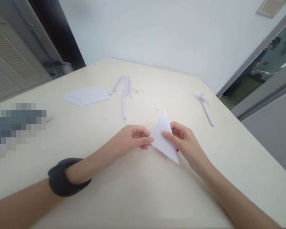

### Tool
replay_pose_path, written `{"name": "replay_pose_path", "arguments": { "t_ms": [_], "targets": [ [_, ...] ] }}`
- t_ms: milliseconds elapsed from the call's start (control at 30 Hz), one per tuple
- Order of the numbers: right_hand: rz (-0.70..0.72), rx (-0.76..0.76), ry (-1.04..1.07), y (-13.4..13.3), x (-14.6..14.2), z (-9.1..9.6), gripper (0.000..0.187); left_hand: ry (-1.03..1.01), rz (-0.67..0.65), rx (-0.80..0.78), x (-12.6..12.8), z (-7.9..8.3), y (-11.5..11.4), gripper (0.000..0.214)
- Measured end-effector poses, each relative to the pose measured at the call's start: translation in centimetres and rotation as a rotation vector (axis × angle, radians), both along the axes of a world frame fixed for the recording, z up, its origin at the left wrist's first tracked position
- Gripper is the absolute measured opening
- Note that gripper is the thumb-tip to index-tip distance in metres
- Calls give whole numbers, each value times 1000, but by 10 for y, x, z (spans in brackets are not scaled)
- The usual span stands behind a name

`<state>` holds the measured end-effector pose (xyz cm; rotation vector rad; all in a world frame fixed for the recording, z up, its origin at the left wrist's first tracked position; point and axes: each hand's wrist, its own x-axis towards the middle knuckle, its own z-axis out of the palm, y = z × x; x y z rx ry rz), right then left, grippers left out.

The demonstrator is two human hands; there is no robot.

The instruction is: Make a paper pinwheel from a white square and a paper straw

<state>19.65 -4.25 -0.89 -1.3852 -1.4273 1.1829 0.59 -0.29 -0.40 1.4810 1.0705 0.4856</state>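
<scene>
A white sheet of paper folded into a triangle (pixel 165 136) is held above the table, one corner pointing away from me. My left hand (pixel 139 138) pinches its left corner between thumb and fingers. On the other side, my right hand (pixel 181 136) grips it, thumb flat on the front face and fingers behind. Something small and red (pixel 177 150) shows by the right palm, mostly hidden, and I cannot make out what it is. A dark band (pixel 64 176) circles my left wrist.
Several rolled paper tubes (pixel 124 105) lie on the pale table (pixel 143 190), with small thin bits (pixel 137 91) beside them. Loose paper sheets (pixel 88 95) lie left of the tubes. A paper pinwheel on a tube (pixel 207 111) rests at the right. A blurred-out patch (pixel 14 127) covers the left edge.
</scene>
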Motion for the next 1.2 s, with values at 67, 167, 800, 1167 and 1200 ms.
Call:
{"name": "replay_pose_path", "arguments": {
  "t_ms": [67,167,800,1167,1200],
  "targets": [
    [-17,22,20,0,0,0,20,1,-8,20,-1,-2,0,17],
    [-35,38,50,1,1,0,19,-10,-5,61,-2,-5,-1,17],
    [2,61,30,3,4,0,19,-6,-92,98,-4,-15,1,16],
    [76,-108,-8,1,-2,-4,20,9,-133,93,-2,-12,-2,16],
    [63,-95,-1,1,-1,-4,20,9,-138,85,-2,-11,-2,16]
  ]
}}
